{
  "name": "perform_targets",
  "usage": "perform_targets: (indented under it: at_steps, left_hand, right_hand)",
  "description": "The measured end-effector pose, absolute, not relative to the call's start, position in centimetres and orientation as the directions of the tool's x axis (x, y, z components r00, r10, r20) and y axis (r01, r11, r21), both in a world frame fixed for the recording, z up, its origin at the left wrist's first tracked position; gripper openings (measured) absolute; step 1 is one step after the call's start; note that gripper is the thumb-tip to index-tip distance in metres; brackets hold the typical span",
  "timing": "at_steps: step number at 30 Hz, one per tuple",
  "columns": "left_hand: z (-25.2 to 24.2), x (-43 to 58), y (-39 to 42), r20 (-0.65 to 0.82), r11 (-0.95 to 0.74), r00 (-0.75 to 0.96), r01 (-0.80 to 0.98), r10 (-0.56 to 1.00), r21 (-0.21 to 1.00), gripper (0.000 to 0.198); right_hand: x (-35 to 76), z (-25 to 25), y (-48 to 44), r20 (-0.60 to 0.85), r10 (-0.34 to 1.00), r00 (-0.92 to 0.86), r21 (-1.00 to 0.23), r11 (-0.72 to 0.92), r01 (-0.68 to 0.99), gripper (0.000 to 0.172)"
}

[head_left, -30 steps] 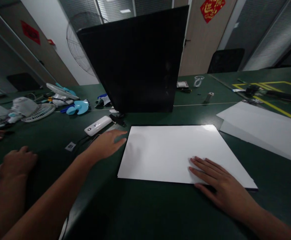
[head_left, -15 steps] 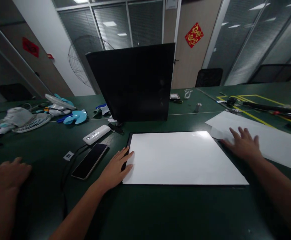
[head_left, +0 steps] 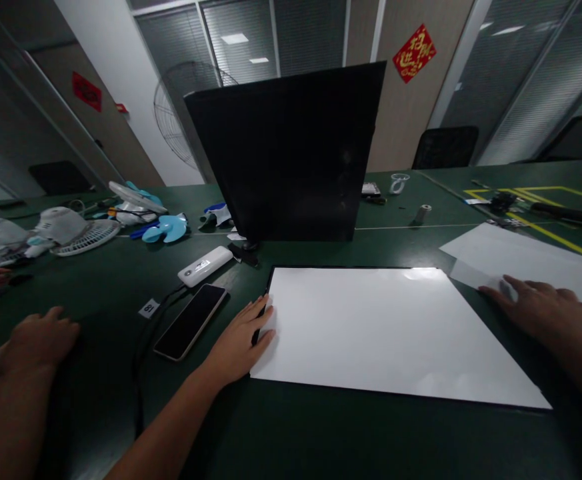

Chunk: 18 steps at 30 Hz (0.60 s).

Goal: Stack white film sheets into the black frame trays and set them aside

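Note:
Before me a large white sheet [head_left: 371,327] lies flat, with a thin black border or panel showing along its edges. My left hand [head_left: 241,340] rests on the sheet's left edge, fingers stretched out and thumb apart. To the right, my right hand [head_left: 551,313] lies over loose white sheets of paper [head_left: 535,250], touching their near left part. Its thumb is apart from the fingers, which are slightly bent; no firm grip shows. A phone [head_left: 191,322] and a white power bank-like device [head_left: 205,265] with a cable lie left of my left hand.
A tall black screen [head_left: 291,160] stands behind the sheet. At the left are another person's hand [head_left: 38,340], fan parts [head_left: 85,237] and a blue fan blade [head_left: 167,228]. A small cylinder [head_left: 423,213] and a clear cup [head_left: 399,183] stand farther back.
The view has shifted, and the white sheet appears larger at the lower right. My right hand has moved right over the loose papers, its fingers less spread. My left hand stays on the sheet's edge.

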<state>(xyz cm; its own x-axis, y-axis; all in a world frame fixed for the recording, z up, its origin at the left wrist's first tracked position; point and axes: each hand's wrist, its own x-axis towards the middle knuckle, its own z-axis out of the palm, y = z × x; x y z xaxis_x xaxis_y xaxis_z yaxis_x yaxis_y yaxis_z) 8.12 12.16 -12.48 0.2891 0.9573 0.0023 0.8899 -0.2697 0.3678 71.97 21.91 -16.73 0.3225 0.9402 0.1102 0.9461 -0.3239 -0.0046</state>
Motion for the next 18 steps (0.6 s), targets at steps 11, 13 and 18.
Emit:
perform_targets:
  at_steps: [11, 13, 18]
  left_hand:
    - [-12.9, 8.1, 12.3, 0.049, -0.321, 0.327, 0.871, 0.944, 0.373, 0.067]
    - [-13.0, 8.2, 12.4, 0.047, -0.336, 0.342, 0.871, 0.938, 0.358, 0.068]
    - [-13.5, 8.2, 12.8, 0.033, -0.343, 0.353, 0.879, 0.935, 0.332, 0.068]
  right_hand:
    - [70.3, -15.2, 22.0, 0.036, 0.958, 0.284, -0.085, -0.28, 0.956, 0.092]
    - [69.1, -14.3, 21.5, 0.045, 0.966, 0.255, -0.052, -0.253, 0.966, 0.083]
    - [67.5, -13.0, 20.3, 0.095, 0.96, 0.263, -0.026, -0.262, 0.965, 0.067]
